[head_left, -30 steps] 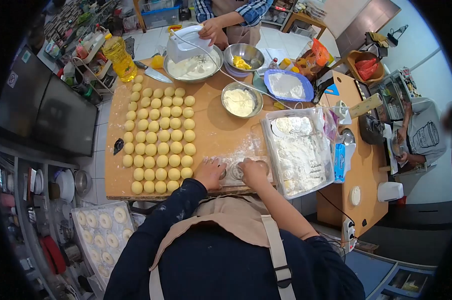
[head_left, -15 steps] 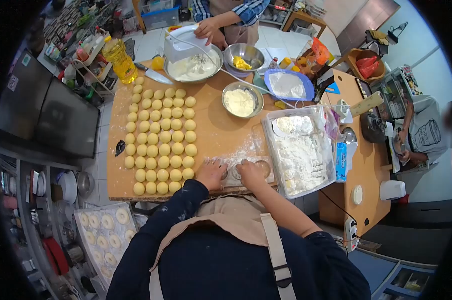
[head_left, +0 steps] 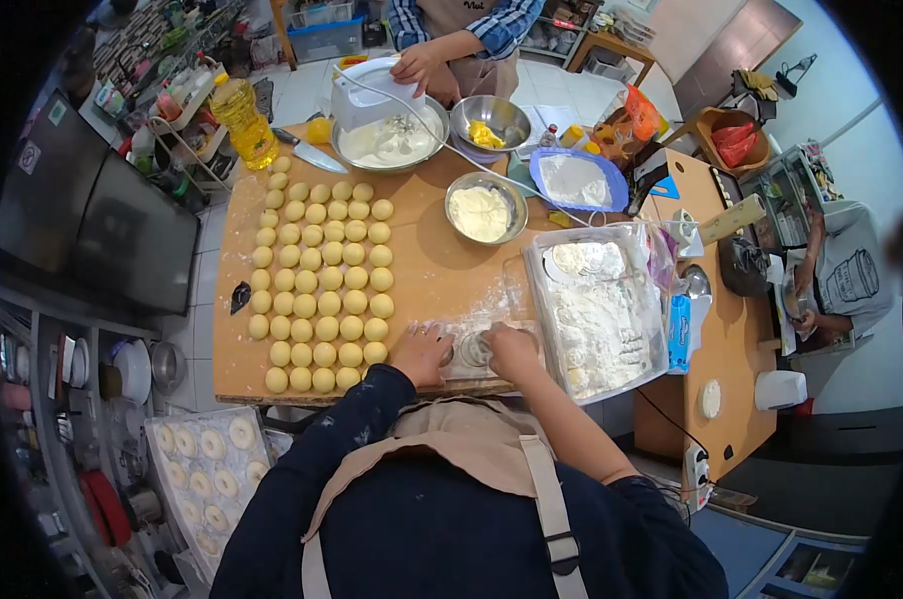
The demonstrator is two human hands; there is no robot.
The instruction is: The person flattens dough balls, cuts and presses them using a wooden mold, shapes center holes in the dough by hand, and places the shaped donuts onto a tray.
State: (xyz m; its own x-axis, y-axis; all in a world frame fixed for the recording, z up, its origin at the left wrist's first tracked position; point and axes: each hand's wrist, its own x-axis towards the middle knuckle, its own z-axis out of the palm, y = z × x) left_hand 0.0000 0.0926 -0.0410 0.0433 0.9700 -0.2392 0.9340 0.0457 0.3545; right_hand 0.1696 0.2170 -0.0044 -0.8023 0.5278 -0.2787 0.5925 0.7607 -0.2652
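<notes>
A floured board (head_left: 468, 373) lies at the near edge of the table, with a pale round piece (head_left: 470, 349) on it between my hands. It looks like flattened dough, though flour blurs its outline. My left hand (head_left: 422, 353) rests at the board's left side, fingers stretched out beside the round piece. On the other side, my right hand (head_left: 512, 352) has its fingers bent and pressed together by the piece's right edge; what lies under the fingertips is hidden. Rows of yellow dough balls (head_left: 329, 302) cover the table left of my hands.
A clear tub of flour (head_left: 601, 319) stands right of my hands. Beyond are a bowl of pale powder (head_left: 485, 211), a knife (head_left: 312, 152) and an oil bottle (head_left: 242, 122). Across the table, a co-worker's hand (head_left: 417, 65) holds a white mixer (head_left: 377, 92). Ring doughnuts fill a tray (head_left: 204, 479) at lower left.
My right hand has shifted slightly right along the board and its fingers are more bent. My left hand stays nearly in place. The view has tilted slightly.
</notes>
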